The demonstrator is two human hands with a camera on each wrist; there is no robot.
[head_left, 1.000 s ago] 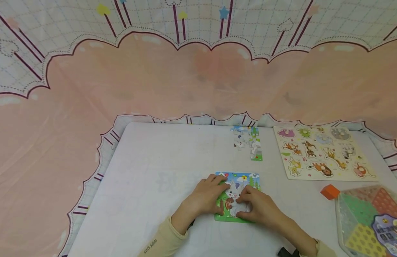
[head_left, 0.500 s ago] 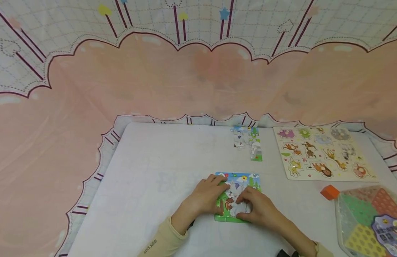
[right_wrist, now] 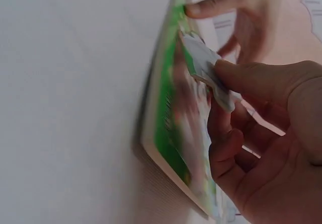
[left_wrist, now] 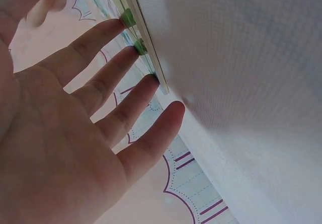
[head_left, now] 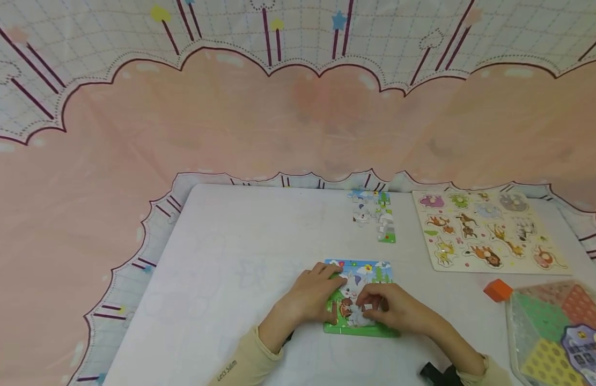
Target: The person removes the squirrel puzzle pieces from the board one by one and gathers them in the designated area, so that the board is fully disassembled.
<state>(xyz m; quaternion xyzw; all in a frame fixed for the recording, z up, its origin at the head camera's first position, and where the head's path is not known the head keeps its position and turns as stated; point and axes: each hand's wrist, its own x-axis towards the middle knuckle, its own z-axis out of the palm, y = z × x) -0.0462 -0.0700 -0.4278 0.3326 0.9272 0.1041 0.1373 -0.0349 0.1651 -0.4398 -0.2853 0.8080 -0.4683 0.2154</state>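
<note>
A jigsaw board (head_left: 360,331) with a cartoon rabbit picture lies on the white table near the front. My left hand (head_left: 309,294) rests over its left side, fingers spread. In the left wrist view, the fingertips (left_wrist: 132,48) touch the board's edge and the fingers are nearly straight. My right hand (head_left: 396,308) pinches a jigsaw piece (right_wrist: 200,58) between thumb and index finger, tilted up off the board. That piece is grey-white with a green edge. Part of the rabbit picture is hidden under both hands.
Several joined jigsaw pieces (head_left: 386,228) lie at the table's back edge. To the right is an animal knob board (head_left: 452,268). An orange block (head_left: 498,290) sits by a clear box (head_left: 544,316) of coloured shapes at the front right.
My right hand has drawn slightly up and to the right, lifting a jigsaw piece from the board's lower right. The left hand has stayed in place on the board.
</note>
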